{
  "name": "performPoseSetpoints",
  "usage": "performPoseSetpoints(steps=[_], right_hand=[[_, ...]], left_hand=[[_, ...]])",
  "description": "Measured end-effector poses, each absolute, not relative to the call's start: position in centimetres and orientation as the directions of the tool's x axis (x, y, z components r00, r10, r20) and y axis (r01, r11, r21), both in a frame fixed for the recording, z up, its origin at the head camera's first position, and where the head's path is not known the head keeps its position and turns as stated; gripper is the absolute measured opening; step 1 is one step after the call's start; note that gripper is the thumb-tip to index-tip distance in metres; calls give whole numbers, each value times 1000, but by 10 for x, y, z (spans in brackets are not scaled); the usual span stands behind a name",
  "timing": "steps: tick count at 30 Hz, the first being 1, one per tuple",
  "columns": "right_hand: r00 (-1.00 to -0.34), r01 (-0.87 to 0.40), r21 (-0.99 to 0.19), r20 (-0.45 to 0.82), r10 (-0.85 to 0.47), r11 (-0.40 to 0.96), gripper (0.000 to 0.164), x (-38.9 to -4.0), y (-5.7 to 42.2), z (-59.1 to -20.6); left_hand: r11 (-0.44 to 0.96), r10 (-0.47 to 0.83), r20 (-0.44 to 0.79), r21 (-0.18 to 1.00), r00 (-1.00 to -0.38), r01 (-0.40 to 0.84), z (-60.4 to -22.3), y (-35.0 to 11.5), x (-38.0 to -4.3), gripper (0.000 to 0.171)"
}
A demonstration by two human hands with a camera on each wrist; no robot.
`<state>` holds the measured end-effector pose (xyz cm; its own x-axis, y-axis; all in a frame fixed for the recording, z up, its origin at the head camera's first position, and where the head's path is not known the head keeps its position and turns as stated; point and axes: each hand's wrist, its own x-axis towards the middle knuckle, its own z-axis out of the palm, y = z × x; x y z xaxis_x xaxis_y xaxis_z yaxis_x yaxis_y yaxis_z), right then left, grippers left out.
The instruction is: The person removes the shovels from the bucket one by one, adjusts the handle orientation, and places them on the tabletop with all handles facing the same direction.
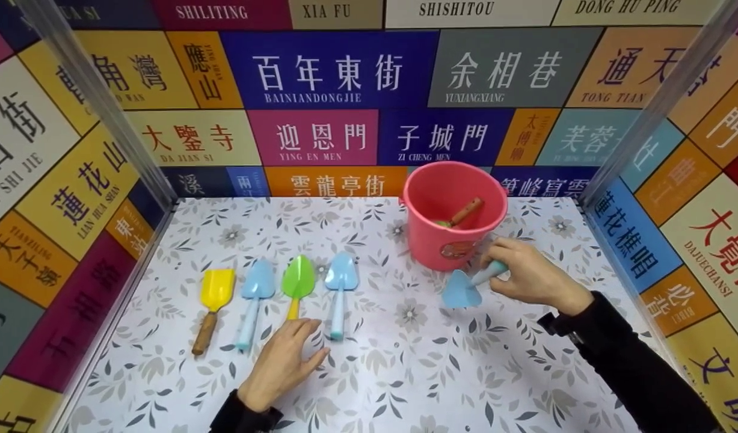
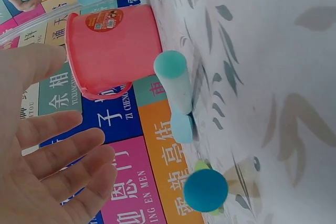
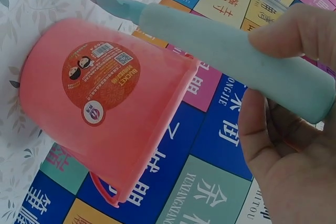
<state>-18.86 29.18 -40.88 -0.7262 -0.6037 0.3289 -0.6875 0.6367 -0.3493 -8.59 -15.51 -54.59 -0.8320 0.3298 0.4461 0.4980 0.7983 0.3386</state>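
My right hand [image 1: 522, 273] grips a light blue hand trowel [image 3: 205, 43] by its handle, in front of the pink bucket [image 1: 429, 240]. In the head view its blade points left and down. A wooden-handled tool [image 1: 468, 210] leans inside the bucket, its lower part mostly hidden. My left hand [image 1: 284, 364], fingers loosely spread and holding nothing, is over the handle of a green trowel [image 1: 298, 276]. Beside that lie a light blue trowel [image 1: 341, 270] on the right, another light blue trowel [image 1: 258, 279] on the left, and a yellow shovel [image 1: 217, 288] farther left.
A pale leaf-patterned tabletop [image 1: 393, 373] carries everything. Colourful panels with printed place names [image 1: 329, 69] wall it at the back and both sides. Clear strips [image 1: 645, 96] run up the corners.
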Motion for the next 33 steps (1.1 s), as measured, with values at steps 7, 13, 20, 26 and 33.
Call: performPoseSetpoints(steps=[7, 13, 20, 26, 33], right_hand=[[-672, -738, -318, 415, -613, 595, 32, -189, 285, -414], [-634, -770, -316, 482, -605, 555, 35, -190, 279, -416], [-581, -806, -286, 548, -602, 518, 36, -190, 268, -424], [-478, -863, -191, 610, -632, 468, 37, -190, 256, -431], [-388, -899, -117, 662, -641, 423, 40, -188, 240, -438]], left_hand=[[736, 307, 535, 390, -787, 553, -543, -139, -101, 45], [640, 286, 631, 435, -721, 634, -542, -116, -120, 42], [363, 202, 410, 812, -890, 457, -531, -81, -131, 32], [-75, 219, 34, 997, -975, 18, -520, -42, -136, 38], [-426, 265, -211, 850, -941, -310, -518, -3, -144, 36]])
